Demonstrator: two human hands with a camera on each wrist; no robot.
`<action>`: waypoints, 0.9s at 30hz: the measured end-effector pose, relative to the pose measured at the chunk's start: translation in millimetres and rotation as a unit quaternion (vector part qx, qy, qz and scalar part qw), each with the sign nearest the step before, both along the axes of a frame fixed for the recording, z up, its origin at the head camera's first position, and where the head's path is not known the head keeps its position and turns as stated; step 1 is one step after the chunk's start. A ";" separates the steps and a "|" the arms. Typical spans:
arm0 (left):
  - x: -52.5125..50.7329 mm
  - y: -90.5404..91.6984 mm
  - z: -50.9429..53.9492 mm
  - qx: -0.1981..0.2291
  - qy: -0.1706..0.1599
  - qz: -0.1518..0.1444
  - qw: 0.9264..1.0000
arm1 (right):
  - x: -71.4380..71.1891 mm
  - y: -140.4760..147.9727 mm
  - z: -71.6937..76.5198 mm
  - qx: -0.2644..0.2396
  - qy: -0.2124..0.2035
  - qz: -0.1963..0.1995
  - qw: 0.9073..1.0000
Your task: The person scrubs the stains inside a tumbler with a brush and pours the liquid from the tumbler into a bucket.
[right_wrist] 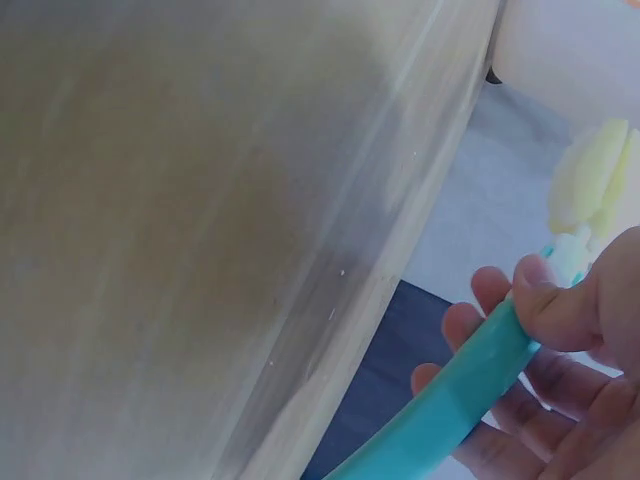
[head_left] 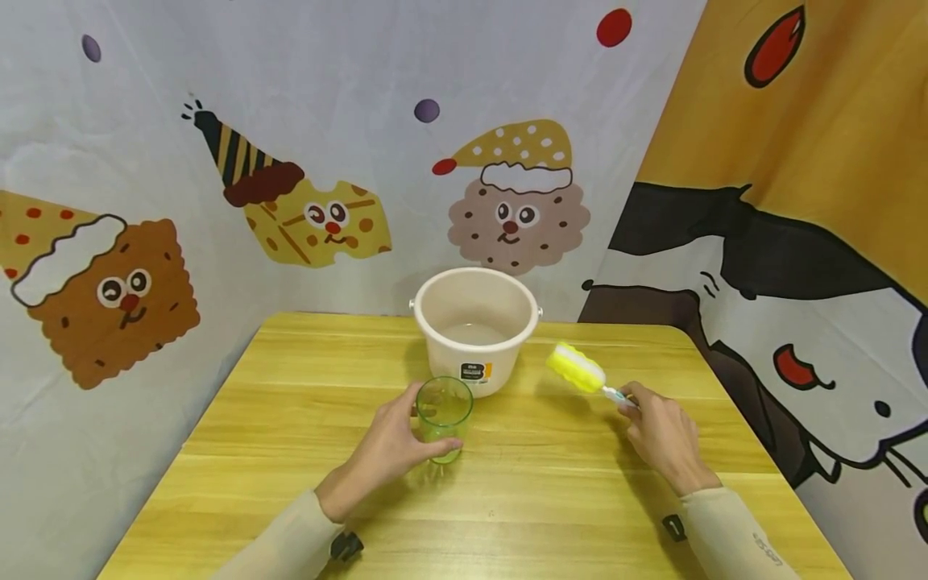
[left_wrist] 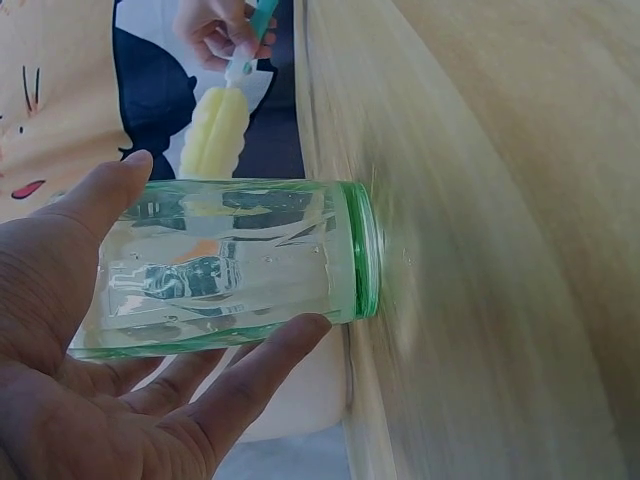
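My left hand (head_left: 387, 439) holds a clear green drinking glass (head_left: 444, 415) from its left side, thumb in front and fingers behind. The glass is upright, its thick base at or just above the tabletop in the left wrist view; I cannot tell whether they touch. To the right, my right hand (head_left: 663, 435) grips a sponge bottle brush (right_wrist: 450, 400) by its teal handle, the thumb pressing along it. The brush's yellow and white sponge head (head_left: 576, 368) points left and away from me, off the table and apart from the glass.
A cream-white bucket (head_left: 453, 360) stands behind the glass near the far edge of the wooden table (head_left: 536, 507). Little shows inside it but its pale floor. Cartoon-printed cloth (head_left: 348, 64) hangs behind the table and along both sides.
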State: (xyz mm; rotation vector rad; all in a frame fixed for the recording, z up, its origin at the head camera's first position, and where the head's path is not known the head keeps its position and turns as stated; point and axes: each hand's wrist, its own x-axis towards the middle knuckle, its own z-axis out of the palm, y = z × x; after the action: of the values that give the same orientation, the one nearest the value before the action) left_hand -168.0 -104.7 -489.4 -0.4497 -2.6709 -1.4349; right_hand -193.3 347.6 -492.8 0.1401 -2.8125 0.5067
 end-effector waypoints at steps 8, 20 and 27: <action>-0.3 0.2 -1.5 0.001 -0.003 0.001 1.000 | 1.6 -2.8 -0.4 -0.007 0.072 0.018 0.997; -1.1 -0.4 -1.9 0.000 -0.005 0.001 1.000 | 0.4 -6.7 -0.2 -0.001 0.148 0.036 0.988; -1.4 -0.6 -1.6 0.001 -0.006 -0.001 1.000 | -1.4 -10.1 2.7 0.002 0.183 0.050 0.982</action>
State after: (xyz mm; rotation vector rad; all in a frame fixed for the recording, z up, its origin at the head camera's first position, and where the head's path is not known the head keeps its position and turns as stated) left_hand -169.4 -105.4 -491.1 -0.4465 -2.6778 -1.4463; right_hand -194.7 337.5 -490.1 0.3401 -2.4554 0.4443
